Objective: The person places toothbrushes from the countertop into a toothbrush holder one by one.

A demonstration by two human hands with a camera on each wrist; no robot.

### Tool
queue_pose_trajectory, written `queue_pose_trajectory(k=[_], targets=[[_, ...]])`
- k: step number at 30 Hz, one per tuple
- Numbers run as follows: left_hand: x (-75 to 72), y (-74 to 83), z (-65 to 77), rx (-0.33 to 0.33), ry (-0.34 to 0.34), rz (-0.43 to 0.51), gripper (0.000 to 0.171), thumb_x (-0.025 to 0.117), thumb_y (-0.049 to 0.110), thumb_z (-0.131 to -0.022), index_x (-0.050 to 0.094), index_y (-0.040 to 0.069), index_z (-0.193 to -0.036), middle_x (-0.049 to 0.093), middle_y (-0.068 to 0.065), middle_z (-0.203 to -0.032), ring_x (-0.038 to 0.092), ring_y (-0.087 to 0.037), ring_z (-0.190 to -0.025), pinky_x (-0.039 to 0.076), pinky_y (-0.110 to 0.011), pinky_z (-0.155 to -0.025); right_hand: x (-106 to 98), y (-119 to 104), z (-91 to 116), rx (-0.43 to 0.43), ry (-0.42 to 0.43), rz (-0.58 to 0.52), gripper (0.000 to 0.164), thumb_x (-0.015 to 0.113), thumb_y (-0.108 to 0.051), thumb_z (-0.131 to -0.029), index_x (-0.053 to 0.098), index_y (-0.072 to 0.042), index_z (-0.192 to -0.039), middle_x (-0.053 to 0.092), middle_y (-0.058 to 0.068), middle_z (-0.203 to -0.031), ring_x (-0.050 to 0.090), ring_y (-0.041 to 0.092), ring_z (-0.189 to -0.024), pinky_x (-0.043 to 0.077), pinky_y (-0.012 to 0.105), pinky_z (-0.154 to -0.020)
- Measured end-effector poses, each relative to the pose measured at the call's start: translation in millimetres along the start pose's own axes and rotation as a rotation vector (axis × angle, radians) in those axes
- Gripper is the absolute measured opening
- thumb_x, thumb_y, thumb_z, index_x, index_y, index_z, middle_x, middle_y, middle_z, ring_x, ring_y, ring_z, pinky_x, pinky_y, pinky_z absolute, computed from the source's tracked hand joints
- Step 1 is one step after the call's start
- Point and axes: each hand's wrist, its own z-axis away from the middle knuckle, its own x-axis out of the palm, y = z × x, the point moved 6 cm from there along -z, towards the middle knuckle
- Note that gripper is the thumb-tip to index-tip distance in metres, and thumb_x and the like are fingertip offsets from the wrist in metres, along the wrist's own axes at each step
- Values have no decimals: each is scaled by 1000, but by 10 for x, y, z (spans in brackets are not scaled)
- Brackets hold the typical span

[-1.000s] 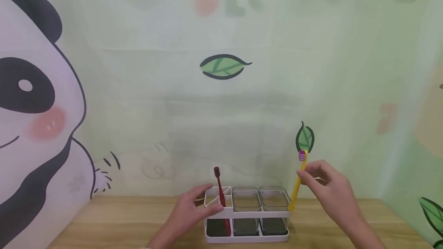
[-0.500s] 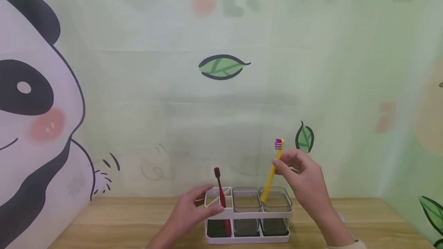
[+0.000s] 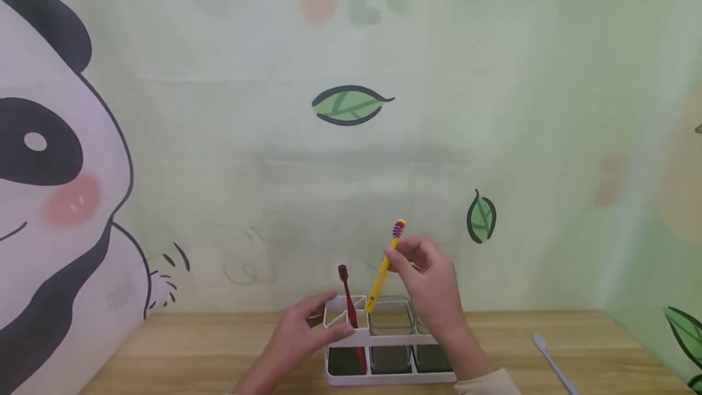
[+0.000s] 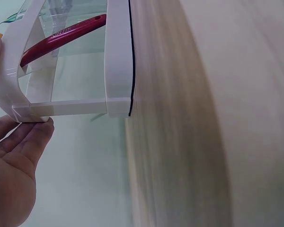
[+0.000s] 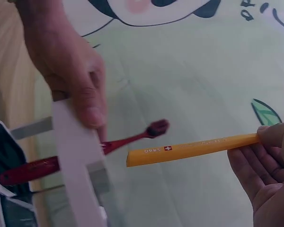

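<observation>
A white toothbrush holder [image 3: 403, 341] stands on the table, its left part split by thin dividers. A red toothbrush [image 3: 350, 305] leans in one of those slots, its handle [image 4: 61, 39] reaching down to the base in the left wrist view. My left hand [image 3: 298, 334] grips the holder's left end, thumb at the front of the upper rim and fingers behind. Between thumb and fingers my right hand [image 3: 430, 282] pinches a yellow toothbrush [image 3: 382, 273], bristles up and tilted. Its lower tip overlaps the divided part's right edge in the head view; the right wrist view shows the handle end beside the holder.
Two clear cups [image 3: 390, 317] sit in the holder's middle and right, the right one partly behind my right hand. A pale blue toothbrush [image 3: 554, 363] lies on the wooden table [image 3: 219, 346] at the right. Behind the table hangs a printed cloth [image 3: 230, 139].
My right hand has carried the yellow toothbrush left, from the holder's right end across the cups to the divided part. The pale blue toothbrush has come into view. My left hand stays put.
</observation>
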Motion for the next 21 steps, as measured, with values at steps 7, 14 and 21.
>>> queue_pose_trajectory(k=[7,14,21], targets=[[11,-8,7,-20,-2,3,74,89,44,-87,65,5,-144,65,-20,-141,67,-40,-123,58,-50,-99,189,157,54,52,-29,-18,17,77,-11,-100,68,-4,-113,75,8,-105,76,22,-94,60,30,-93],[18,-14,9,10,6,10,73,90,40,-87,64,3,-144,65,-20,-141,67,-38,-123,58,-49,-99,301,314,101,91,-92,0,17,76,-12,-100,69,-2,-112,74,7,-102,73,22,-95,62,33,-91],[21,-19,15,4,3,15,72,89,41,-88,64,3,-144,64,-21,-142,67,-40,-123,58,-50,-99,364,459,124,111,-156,21,15,78,-8,-97,70,-3,-108,72,5,-97,69,21,-93,57,26,-82]])
